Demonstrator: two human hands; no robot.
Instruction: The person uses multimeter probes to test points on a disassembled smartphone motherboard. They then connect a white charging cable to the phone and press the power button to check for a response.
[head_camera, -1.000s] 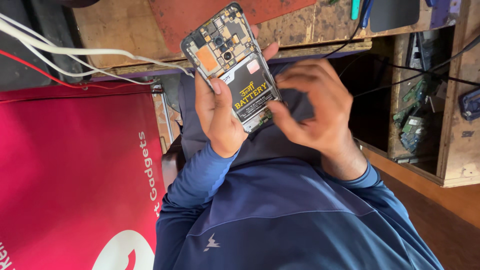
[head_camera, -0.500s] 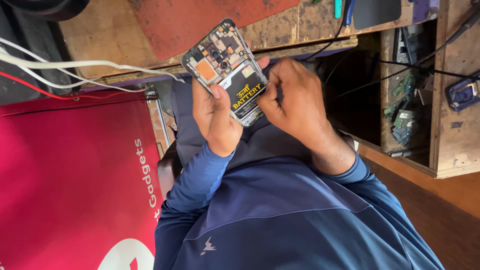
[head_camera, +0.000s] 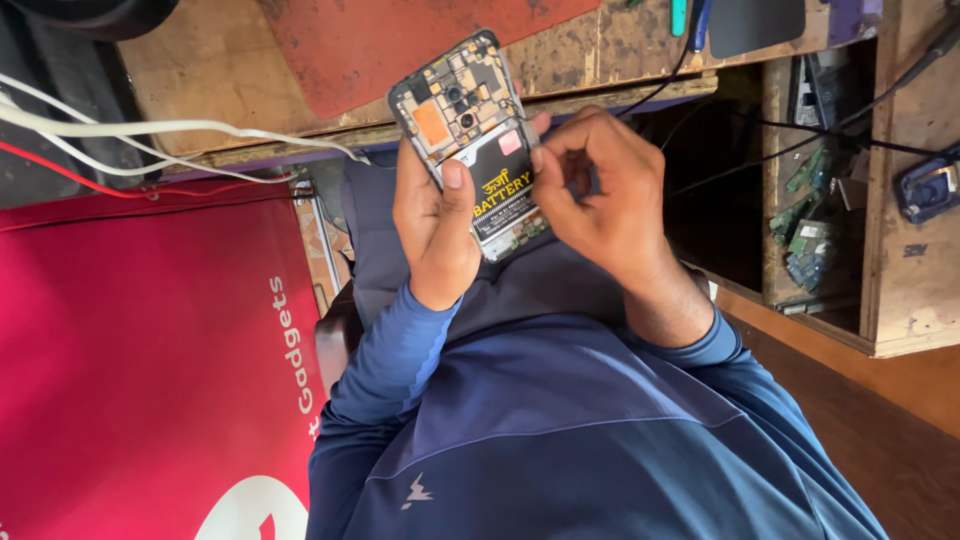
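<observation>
Opened phone (head_camera: 470, 130), battery (head_camera: 500, 190) inside, between left hand (head_camera: 435, 230) and right hand (head_camera: 600, 200).

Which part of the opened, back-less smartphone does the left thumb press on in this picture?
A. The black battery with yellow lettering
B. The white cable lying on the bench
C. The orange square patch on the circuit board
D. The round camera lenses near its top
A: the left hand grips the opened smartphone from the side, and its thumb lies flat on the upper edge of the black battery, below the lenses and orange patch.
</observation>
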